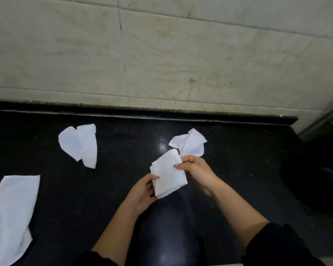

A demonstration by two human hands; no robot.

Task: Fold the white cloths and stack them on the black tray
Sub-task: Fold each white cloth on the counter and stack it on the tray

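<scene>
Folded cloth: light, soft, limp, likely to unfold unless taken by its layered edges; pinched at opposite sides by left hand and right hand, seemingly just clear of the worktop; loose cloth just beyond right hand.

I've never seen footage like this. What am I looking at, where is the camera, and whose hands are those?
There is no machine here, only a person at work. The single picture comes from a camera worn on that person's head, looking forward and down, so the arms reach in from the bottom edge. The left hand and the right hand hold a folded white cloth between them, the fingers pinching its edges, above a shiny black counter. Three more white cloths lie on it unfolded: a crumpled cloth just behind the hands, a second cloth further left, and a long cloth at the near left. A pale tiled wall stands behind.
</scene>
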